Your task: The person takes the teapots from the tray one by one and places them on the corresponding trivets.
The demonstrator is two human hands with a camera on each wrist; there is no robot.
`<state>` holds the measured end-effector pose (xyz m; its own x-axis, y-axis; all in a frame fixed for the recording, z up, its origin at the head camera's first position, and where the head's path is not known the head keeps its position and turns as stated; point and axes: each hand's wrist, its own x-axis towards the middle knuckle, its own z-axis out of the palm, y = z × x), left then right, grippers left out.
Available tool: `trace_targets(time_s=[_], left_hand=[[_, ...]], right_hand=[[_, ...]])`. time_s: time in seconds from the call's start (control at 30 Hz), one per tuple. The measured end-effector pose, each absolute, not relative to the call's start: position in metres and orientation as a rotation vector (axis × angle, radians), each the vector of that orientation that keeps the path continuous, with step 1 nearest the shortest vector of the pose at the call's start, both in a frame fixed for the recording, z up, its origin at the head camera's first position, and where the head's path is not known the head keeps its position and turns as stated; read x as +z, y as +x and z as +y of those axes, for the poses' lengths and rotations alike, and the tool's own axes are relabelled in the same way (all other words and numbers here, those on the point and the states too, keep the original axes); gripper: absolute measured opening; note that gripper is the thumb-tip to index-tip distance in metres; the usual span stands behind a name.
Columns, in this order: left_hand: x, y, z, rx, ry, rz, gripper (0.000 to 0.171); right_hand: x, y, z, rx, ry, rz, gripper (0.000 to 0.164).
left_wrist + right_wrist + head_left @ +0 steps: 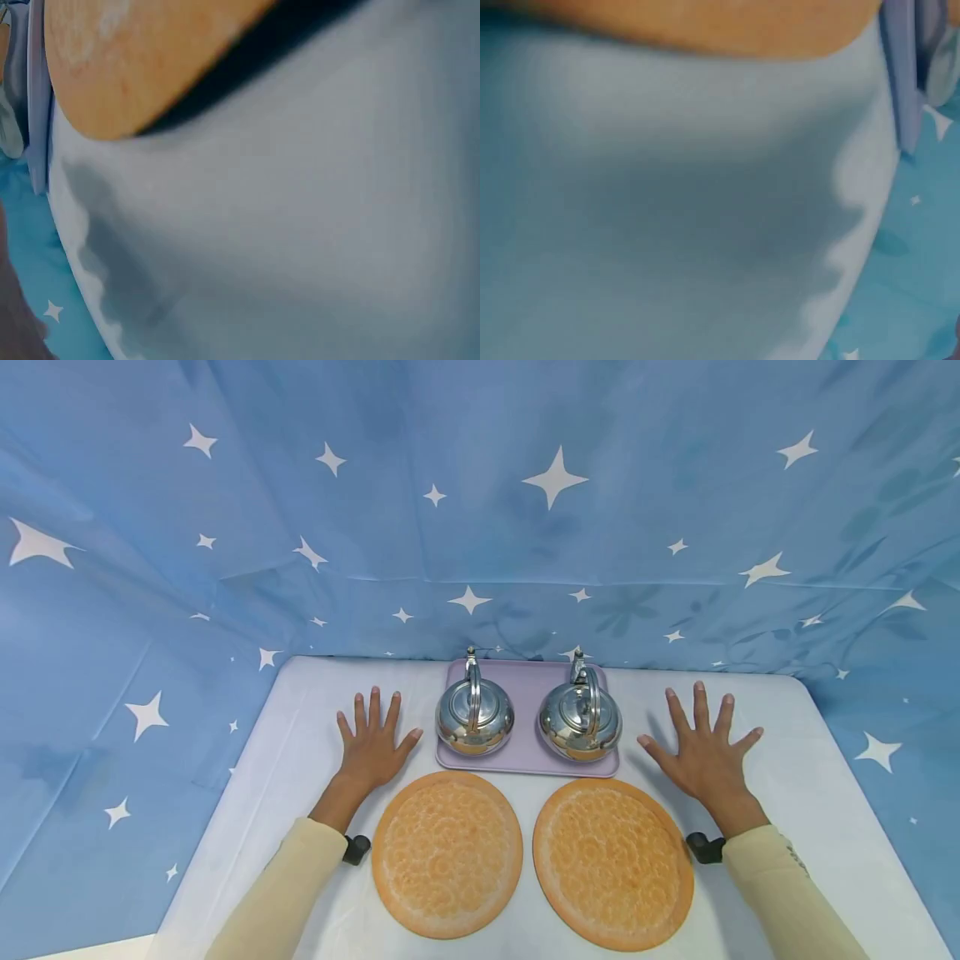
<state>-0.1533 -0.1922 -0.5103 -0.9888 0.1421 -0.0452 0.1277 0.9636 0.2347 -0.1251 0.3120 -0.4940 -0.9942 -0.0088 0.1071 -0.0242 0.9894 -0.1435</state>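
Note:
Both hands are spread palm down over the white table in the head view, holding nothing. The left hand (372, 745) is left of a shiny metal kettle (476, 718), its thumb pointing toward it. On the other side, the right hand (705, 756) has its thumb toward a second metal kettle (580, 722). Each kettle stands upright on a lilac tray (528, 763), with its handle raised and spout facing the back. In front of the tray lie two round, flat, bread-like discs, a left disc (447, 856) and a right disc (613, 865).
A white cloth covers the table (300, 710), which has rounded back corners. Behind and beside it hangs a blue curtain (480, 543) with white stars. Small black wrist devices, the left one (356, 849) and the right one (705, 847), sit close to the discs' outer edges.

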Motion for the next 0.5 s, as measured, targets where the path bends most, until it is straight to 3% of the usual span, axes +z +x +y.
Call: trace_targets(time_s=[0.27, 0.5], left_hand=[[-0.494, -0.158, -0.174, 1.157, 0.036, 2.82, 0.065], [-0.492, -0.156, -0.158, 1.488, -0.186, 2.433, 0.057]], right_hand=[[-0.455, -0.129, 0.282, 0.626, 0.151, -2.614, 0.075], [-0.415, -0.125, 0.241, 0.874, 0.348, -2.387, 0.067]])
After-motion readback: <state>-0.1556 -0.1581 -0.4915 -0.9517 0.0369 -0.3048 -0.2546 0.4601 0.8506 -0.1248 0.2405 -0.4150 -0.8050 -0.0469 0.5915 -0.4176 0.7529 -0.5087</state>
